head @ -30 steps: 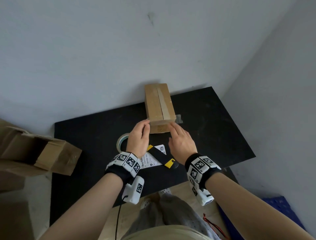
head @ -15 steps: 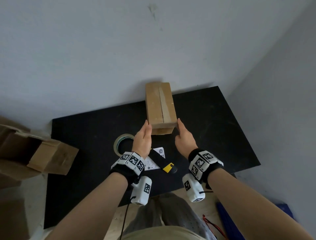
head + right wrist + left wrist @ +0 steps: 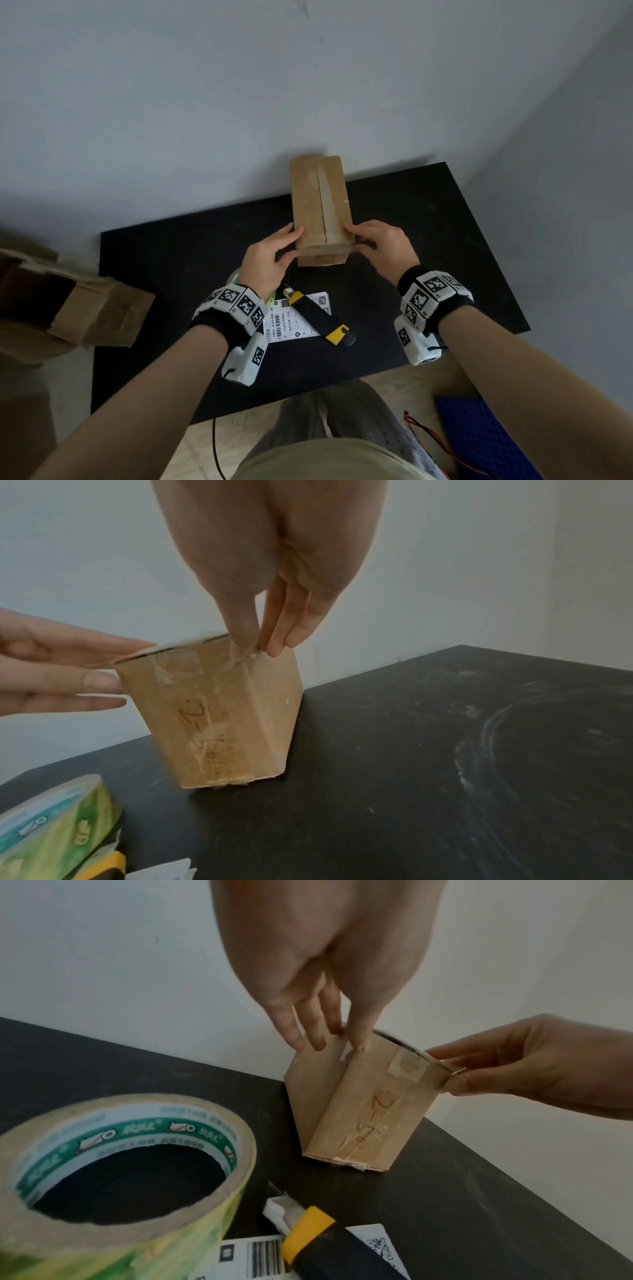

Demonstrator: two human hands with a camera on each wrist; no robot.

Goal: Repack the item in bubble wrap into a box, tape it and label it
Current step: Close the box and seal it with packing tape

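A tall brown cardboard box [image 3: 320, 209] stands upright on the black table [image 3: 428, 240], its top seam taped shut. Red writing marks its near face [image 3: 373, 1118]. My left hand [image 3: 291, 240] presses straight fingers against the box's upper left corner [image 3: 329, 1045]. My right hand [image 3: 352, 236] pinches the upper right corner, where a clear tape end lies [image 3: 452, 1069]. Its thumb sits on the near face and its fingers on the side [image 3: 263, 645]. Behind my left wrist lie the tape roll [image 3: 120, 1164] and the printed label [image 3: 298, 323]. The bubble-wrapped item is not visible.
A black and yellow utility knife [image 3: 320, 318] lies across the label near the front edge. An open cardboard carton [image 3: 85, 315] sits off the table's left side. A blue mat [image 3: 486, 438] lies on the floor at lower right. The wall stands right behind the box.
Both hands slid from the box's near top edge outward to its left and right upper corners. The box stayed upright in place.
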